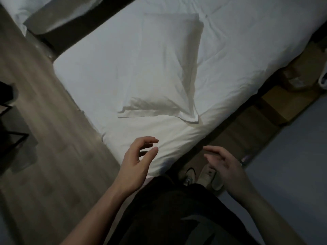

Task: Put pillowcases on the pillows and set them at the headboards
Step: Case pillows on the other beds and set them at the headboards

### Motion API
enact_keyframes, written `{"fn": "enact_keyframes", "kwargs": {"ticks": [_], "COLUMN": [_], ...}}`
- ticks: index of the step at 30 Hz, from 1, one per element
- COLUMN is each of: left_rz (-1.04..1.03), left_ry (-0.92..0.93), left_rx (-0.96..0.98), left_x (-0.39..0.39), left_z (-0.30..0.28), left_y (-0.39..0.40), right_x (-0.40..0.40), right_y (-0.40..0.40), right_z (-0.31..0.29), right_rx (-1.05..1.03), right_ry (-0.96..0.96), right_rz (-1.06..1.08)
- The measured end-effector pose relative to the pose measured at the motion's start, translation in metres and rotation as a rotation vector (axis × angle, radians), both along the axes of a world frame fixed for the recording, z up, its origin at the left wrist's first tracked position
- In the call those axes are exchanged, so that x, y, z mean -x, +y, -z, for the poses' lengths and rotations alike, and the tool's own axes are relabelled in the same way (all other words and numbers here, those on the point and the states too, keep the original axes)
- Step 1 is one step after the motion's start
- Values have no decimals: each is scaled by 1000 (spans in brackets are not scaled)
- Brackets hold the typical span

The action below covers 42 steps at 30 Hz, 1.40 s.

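On the white bed (230, 50), a cased pillow (169, 68) lies flat in dim, blurred light.

Much is cut off or murky — the bed's far end runs out of view, a second bed (35, 15) shows only as a pale corner at top left, and brown boxes (292, 82) beside the bed are blurred. The pillow is rectangular, its white cotton case creased, with a loose flap folded at the near corner. The sheet under it is wrinkled and soft-looking. Both hands hover apart, holding nothing: the left hand (136, 161) with relaxed, slightly curved fingers over the near edge of the bed, the right hand (224, 163) over the floor — above pale shoes (210, 177). Wood-grain flooring (44, 121) lies left.
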<state>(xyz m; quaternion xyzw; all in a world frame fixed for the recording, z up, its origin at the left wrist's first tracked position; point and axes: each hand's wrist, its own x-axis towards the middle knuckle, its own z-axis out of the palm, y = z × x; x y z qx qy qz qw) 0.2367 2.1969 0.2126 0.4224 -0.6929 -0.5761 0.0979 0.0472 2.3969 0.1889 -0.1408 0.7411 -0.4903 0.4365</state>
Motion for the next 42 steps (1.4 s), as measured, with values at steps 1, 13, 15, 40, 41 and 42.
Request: {"fn": "enact_keyframes", "kwargs": {"ticks": [1,13,15,40,41,42], "left_rz": [-21,-240,-213,-457,-487,-514], "left_ry": [-10,-91,-76,-117,-117,-122], "left_rx": [2,-21,-33,-135,-126,-119], "left_x": [0,10,31,179,187,197], "left_z": [0,1,5,51,51,52], "left_y": [5,24,14,-101,-100,-98], "right_x": [8,56,66,249,259,271], "right_y": [-3,-24,-18,-181,-186,-192], "right_z": [-2,6,6,0,1,2], "right_rx": [16,22,-1,-112,-107,-100], "right_ry": [-10,-66,-64,-17,-22,-22], "right_rz": [-19,-229,-214,-429,-458,-487]}}
